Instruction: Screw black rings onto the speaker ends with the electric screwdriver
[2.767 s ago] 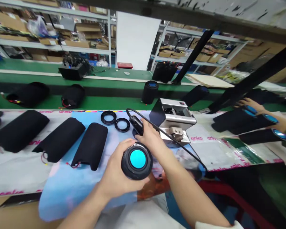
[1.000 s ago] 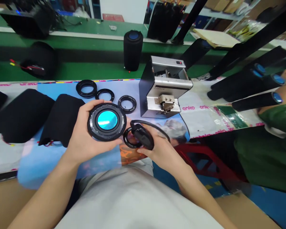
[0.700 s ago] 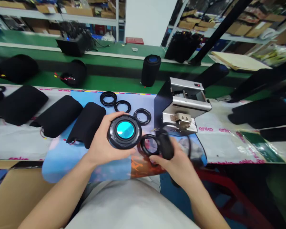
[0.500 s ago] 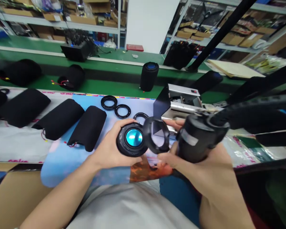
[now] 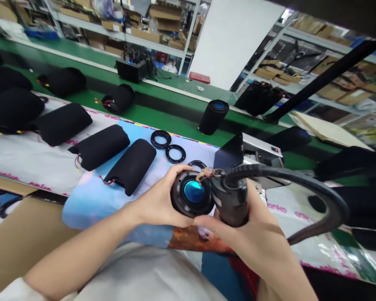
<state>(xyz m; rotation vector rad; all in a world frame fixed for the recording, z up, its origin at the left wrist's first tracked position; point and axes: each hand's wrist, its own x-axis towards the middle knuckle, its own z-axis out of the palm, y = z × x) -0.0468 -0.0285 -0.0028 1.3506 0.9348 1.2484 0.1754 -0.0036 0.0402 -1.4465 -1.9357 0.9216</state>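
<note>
My left hand (image 5: 161, 200) wraps round a black cylindrical speaker (image 5: 177, 198), whose end with a shiny blue dome (image 5: 194, 192) faces up at me. A black ring (image 5: 183, 184) now lies around that dome on the speaker's end. My right hand (image 5: 238, 234) grips a black corded electric screwdriver (image 5: 230, 205) close against the speaker's right side. Its tip is hidden. The right thumb reaches to the speaker's lower rim. Beyond the hands, two loose black rings (image 5: 176, 154) lie on the blue mat (image 5: 90, 200), with another partly hidden behind the speaker.
Several black fabric-covered speaker bodies (image 5: 131, 167) with red wires lie to the left. One speaker (image 5: 213, 117) stands upright on the green conveyor (image 5: 172, 117). A silver metal device (image 5: 260, 146) sits behind my right hand. The screwdriver's thick cord (image 5: 313, 188) arcs to the right.
The ring held in my right fingers has moved left onto the speaker's end. The screwdriver has come closer to the speaker, still in my right hand. The camera view has tilted and shifted.
</note>
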